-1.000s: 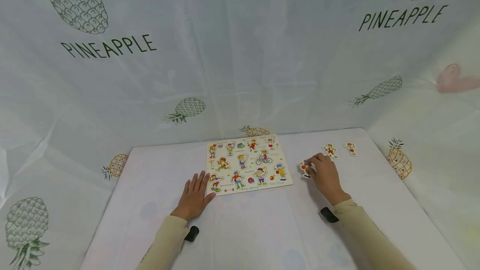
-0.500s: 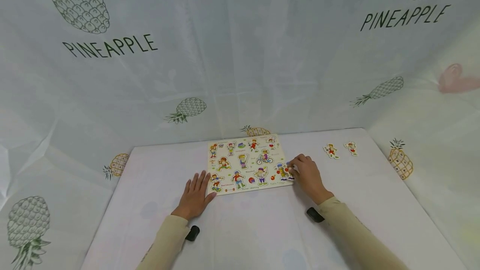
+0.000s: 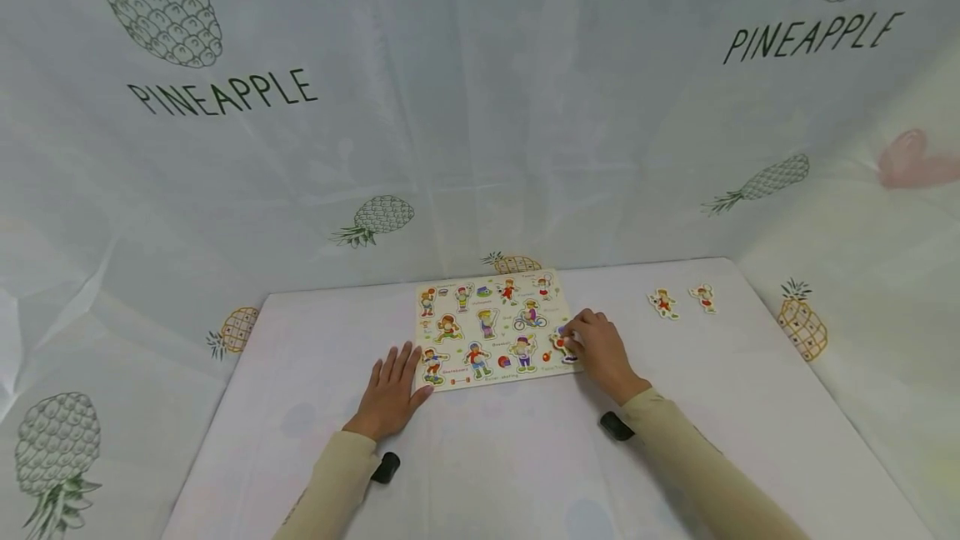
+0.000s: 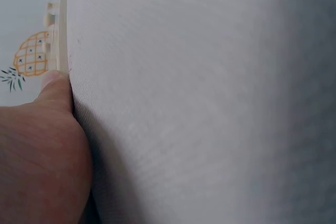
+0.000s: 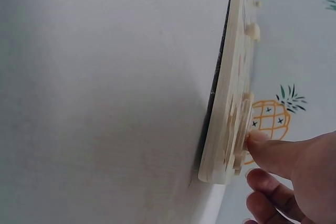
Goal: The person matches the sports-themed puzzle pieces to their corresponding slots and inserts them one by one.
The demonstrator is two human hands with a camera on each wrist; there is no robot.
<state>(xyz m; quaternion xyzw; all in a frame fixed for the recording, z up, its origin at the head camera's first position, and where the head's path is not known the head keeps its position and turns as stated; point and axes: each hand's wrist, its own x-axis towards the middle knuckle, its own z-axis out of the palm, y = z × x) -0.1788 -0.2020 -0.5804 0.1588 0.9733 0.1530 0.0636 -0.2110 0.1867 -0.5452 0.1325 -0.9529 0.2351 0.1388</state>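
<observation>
A wooden puzzle board (image 3: pixel 457 352) printed with sporty cartoon children lies on the table, several knobbed pieces on it. My right hand (image 3: pixel 603 352) pinches a puzzle piece (image 3: pixel 558 342) at the board's lower right corner; in the right wrist view the piece (image 5: pixel 242 129) stands slightly proud of the board's face, with the thumb (image 5: pixel 268 150) against it. My left hand (image 3: pixel 386 390) lies flat with spread fingers, its fingertips and thumb at the board's left edge. In the left wrist view, the thumb (image 4: pixel 55 90) touches that edge.
Two loose puzzle pieces lie at the table's back right, a footballer piece (image 3: pixel 663 304) and a red-and-white figure piece (image 3: pixel 702 298). A white table cover (image 3: pixel 495 457) spreads below the board. Pineapple-printed cloth (image 3: pixel 525 132) hangs right behind the table.
My right hand has carried the puzzle piece leftward from the table right of the board onto the board's lower right corner. The left hand has stayed in place.
</observation>
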